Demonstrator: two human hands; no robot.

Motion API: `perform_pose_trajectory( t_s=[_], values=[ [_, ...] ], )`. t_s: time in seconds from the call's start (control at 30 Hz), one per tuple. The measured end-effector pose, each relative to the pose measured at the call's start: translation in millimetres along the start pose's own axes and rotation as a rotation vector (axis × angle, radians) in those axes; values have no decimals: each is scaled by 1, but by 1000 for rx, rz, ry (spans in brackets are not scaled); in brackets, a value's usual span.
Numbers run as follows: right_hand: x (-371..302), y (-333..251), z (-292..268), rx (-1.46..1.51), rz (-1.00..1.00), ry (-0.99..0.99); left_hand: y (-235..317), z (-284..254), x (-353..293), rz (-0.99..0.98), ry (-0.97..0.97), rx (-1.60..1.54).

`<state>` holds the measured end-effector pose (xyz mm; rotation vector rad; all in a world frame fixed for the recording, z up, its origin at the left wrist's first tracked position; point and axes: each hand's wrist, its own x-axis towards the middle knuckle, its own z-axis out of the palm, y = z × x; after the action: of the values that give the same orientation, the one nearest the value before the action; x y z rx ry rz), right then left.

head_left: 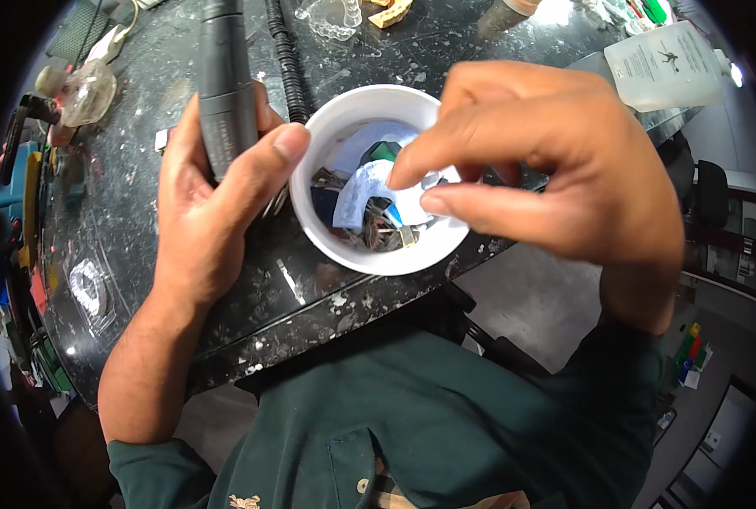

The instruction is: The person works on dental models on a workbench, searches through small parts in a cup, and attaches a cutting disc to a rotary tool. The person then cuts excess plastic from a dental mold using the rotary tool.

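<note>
In my left hand (pixel 212 191) is a black cylindrical rotary handpiece (pixel 228 93), lying between the thumb and fingers. The thumb tip sits right beside the rim of a round white tub (pixel 314 216). Over the tub, the thumb and index finger of my right hand (pixel 548 161) pinch one end of a pale blue-white horseshoe-shaped piece (pixel 357 193), like a dental arch. Under it lie small mixed bits in dark, green, blue and metallic colours. My right fingers hide part of the piece and of the tub's far right side.
A black coiled cord (pixel 286 64) runs beside the handpiece. Clear plastic dental arches (pixel 331 19) and a yellowish cast (pixel 391 12) lie at the back. A translucent bottle (pixel 666 66) lies at the right. The dark, white-spattered bench (pixel 259 318) ends close to my body.
</note>
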<state>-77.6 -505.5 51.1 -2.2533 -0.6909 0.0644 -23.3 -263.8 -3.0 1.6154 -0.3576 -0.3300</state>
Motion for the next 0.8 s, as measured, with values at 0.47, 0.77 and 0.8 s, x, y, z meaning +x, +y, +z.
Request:
perform_pose_trajectory(
  t_s=[0.47,0.77,0.8],
  values=[
    [49,-5,7,-529,-193,-186,0,-21,6,-256,-112,133],
    [49,-18,8,-474,-118,-196,-15,4,2,65,-29,-358],
    [65,-7,19,-430,-160,-202,-16,-3,1,32,20,-316]
  ],
)
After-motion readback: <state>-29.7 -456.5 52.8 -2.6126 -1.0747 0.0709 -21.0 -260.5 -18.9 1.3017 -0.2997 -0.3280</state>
